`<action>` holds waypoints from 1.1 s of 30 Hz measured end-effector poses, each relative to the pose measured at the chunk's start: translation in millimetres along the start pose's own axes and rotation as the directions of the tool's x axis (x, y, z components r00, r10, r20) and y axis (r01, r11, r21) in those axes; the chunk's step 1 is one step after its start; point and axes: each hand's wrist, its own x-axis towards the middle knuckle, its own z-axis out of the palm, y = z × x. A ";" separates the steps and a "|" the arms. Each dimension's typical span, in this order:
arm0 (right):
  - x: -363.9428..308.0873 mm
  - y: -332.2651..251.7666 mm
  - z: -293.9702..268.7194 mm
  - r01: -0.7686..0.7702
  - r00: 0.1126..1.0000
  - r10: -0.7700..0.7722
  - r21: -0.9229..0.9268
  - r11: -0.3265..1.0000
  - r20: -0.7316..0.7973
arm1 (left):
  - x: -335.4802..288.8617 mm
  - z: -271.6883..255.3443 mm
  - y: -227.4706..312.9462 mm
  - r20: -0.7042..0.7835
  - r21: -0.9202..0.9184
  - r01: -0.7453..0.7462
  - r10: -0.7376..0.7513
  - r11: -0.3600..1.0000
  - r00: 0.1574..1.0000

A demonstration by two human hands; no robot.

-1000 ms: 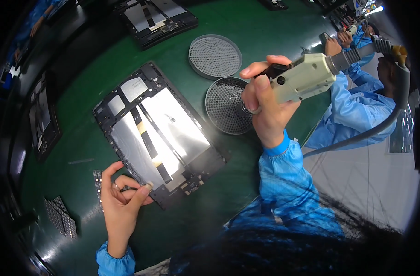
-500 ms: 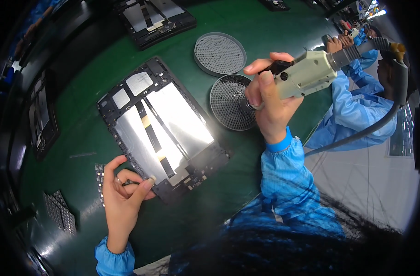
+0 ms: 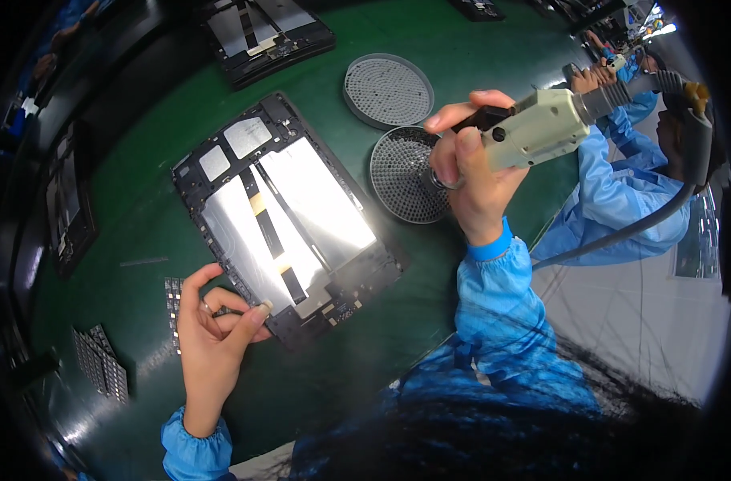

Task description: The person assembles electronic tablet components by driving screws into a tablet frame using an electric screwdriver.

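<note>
An opened tablet (image 3: pixel 289 204) with silvery metal plates, dark flat cables and a black frame lies aslant on the green table. My left hand (image 3: pixel 221 321) pinches its near left edge between thumb and fingers; a ring shows on one finger. In my right hand (image 3: pixel 482 172) is a pale green electric screwdriver (image 3: pixel 542 132), its grey hose running off to the upper right. The driver's front end is over a round grey perforated tray (image 3: pixel 401 180) that holds small dark pieces, perhaps screws. My fingers partly hide the tip, so contact with the tray cannot be told.
Behind that tray stands a second round perforated tray (image 3: pixel 388 90). Other opened tablets lie at the back (image 3: pixel 269 40) and at the left (image 3: pixel 67 200). Strips of small parts (image 3: pixel 101 365) rest at the lower left. A person in a blue smock (image 3: pixel 634 180) works at the right.
The whole view has shifted slightly. Both hands keep their grips, and the screwdriver's front end stays over the same round tray.
</note>
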 end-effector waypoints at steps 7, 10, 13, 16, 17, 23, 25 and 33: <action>1.9 0.7 -3.6 -0.001 0.984 0.002 -0.004 1.000 0.180 | 3.3 2.4 2.3 -0.006 -0.027 0.017 -0.018 0.999 1.000; 3.7 -0.5 3.5 -0.037 0.995 0.037 -0.006 0.999 0.094 | -0.9 -1.0 4.9 -0.017 -0.027 0.016 -0.016 1.000 1.000; 4.9 -0.4 16.5 -0.042 0.997 0.044 -0.038 0.998 0.064 | -3.1 -11.2 1.0 -0.012 -0.022 0.017 -0.018 1.000 1.000; 4.7 -5.7 17.6 -0.006 1.000 0.006 -0.095 0.995 -0.003 | -1.7 -16.8 -0.3 0.100 -0.086 0.037 -0.028 0.996 0.995; 4.6 -9.5 18.2 0.037 0.999 -0.038 -0.084 0.996 -0.016 | -0.7 -19.6 1.0 0.135 -0.108 0.048 -0.033 0.993 0.990; -44.5 -59.1 126.6 -0.052 0.981 -0.012 0.319 0.946 0.195 | -10.4 -35.1 2.4 0.189 -0.173 0.059 -0.026 0.983 0.982; -66.1 -51.2 154.4 -0.075 0.951 0.023 0.158 0.985 0.307 | -10.3 -37.4 -2.4 0.171 -0.204 0.059 -0.024 0.977 0.985; -82.4 -44.2 190.3 -0.184 0.903 0.141 0.068 0.981 0.405 | -5.5 -39.9 -2.8 0.184 -0.194 0.018 0.018 0.981 0.983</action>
